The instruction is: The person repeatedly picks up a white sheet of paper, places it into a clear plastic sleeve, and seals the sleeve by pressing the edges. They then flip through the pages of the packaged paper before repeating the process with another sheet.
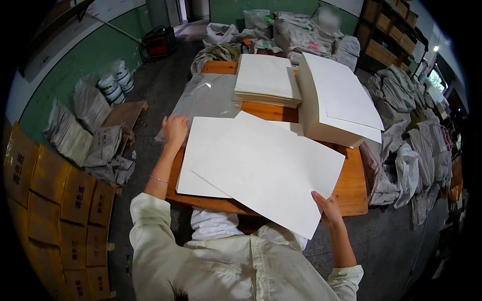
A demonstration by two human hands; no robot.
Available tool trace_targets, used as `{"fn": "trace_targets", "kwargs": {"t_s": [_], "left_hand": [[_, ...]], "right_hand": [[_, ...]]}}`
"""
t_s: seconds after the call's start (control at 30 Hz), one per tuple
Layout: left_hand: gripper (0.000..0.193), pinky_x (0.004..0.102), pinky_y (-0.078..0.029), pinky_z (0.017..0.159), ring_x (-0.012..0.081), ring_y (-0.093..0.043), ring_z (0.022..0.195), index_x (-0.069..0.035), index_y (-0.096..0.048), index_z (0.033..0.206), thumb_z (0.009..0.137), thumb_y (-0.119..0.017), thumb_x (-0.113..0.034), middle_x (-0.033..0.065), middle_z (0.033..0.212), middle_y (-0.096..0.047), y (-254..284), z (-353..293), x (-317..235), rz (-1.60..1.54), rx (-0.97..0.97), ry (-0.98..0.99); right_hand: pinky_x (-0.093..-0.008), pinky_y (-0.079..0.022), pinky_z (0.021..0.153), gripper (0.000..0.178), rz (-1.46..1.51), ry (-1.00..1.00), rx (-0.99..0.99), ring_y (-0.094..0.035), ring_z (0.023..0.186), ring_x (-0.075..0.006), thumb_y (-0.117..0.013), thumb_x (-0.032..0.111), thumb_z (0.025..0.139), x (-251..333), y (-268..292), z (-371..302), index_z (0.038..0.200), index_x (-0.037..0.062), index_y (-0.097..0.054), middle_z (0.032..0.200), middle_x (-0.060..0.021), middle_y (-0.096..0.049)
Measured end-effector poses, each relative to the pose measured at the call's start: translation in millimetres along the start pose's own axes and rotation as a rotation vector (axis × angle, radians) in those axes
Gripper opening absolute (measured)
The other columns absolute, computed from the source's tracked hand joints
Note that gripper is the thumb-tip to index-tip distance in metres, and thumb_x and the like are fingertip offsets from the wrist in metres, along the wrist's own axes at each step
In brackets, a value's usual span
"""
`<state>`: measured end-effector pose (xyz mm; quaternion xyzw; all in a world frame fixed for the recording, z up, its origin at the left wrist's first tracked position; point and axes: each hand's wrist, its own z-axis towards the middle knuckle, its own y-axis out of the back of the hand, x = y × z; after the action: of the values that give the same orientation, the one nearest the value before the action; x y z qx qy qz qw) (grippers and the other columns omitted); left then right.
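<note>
My right hand (329, 209) grips the lower right side of a large white sheet of paper (271, 168), thumb on top and fingers underneath. The sheet lies tilted across a low stack of white paper (201, 178) at the table's near edge. My left hand (174, 131) is closed, its fingers curled beside the far left corner of that stack and over the edge of a clear plastic bag (206, 95); whether anything is between them is hidden. Farther back stands a neat pile of white paper (266, 75). To its right rises a taller paper stack (334, 95) with a loose top sheet.
The wooden table (354, 175) carries all the paper. Taped cardboard boxes (75, 200) are piled at the left. Grey sacks (422, 145) heap up on the right, and more bags (306, 32) lie behind the table. White buckets (111, 89) stand by the green wall.
</note>
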<state>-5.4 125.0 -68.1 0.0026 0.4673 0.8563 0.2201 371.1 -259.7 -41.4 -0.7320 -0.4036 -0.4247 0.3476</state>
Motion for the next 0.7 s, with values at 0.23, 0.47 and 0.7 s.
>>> {"fn": "trace_targets", "kwargs": {"t_s": [0.23, 0.47, 0.7], "left_hand": [[0.018, 0.0432, -0.048, 0.069, 0.0342, -0.062, 0.082, -0.007, -0.064, 0.077, 0.088, -0.056, -0.019, 0.0117, 0.085, -0.066, 53.1, 48.3, -39.5, -0.19, -0.326, -0.089], [0.034, 0.0461, -0.048, 0.063, 0.0381, -0.063, 0.076, -0.008, -0.066, 0.083, 0.088, -0.056, -0.041, 0.0153, 0.078, -0.066, 154.4, 96.0, -70.9, -0.258, -0.257, 0.149], [0.034, 0.0366, -0.047, 0.059, 0.0258, -0.063, 0.061, -0.003, -0.068, 0.074, 0.087, -0.06, -0.033, 0.0128, 0.066, -0.064, 152.7, 16.9, -30.3, -0.263, 0.326, 0.069]], "right_hand": [[-0.0388, -0.046, 0.093, 0.059, 0.009, -0.013, 0.004, -0.052, 0.116, -0.0268, -0.066, 0.024, 0.087, 3.4, -3.2, 0.9, 0.134, -0.0013, -0.039, 0.127, -0.0158, -0.053], [-0.0365, -0.049, 0.089, 0.056, 0.101, -0.008, -0.045, -0.056, 0.11, -0.0249, -0.065, 0.015, 0.087, 7.9, -0.2, -4.2, 0.133, -0.0018, -0.04, 0.124, -0.0167, -0.054], [-0.0363, -0.059, 0.075, 0.051, 0.345, -0.116, -0.106, -0.068, 0.084, -0.0264, -0.066, 0.012, 0.083, -13.5, 80.4, -42.6, 0.125, -0.0069, -0.046, 0.105, -0.021, -0.063]]}}
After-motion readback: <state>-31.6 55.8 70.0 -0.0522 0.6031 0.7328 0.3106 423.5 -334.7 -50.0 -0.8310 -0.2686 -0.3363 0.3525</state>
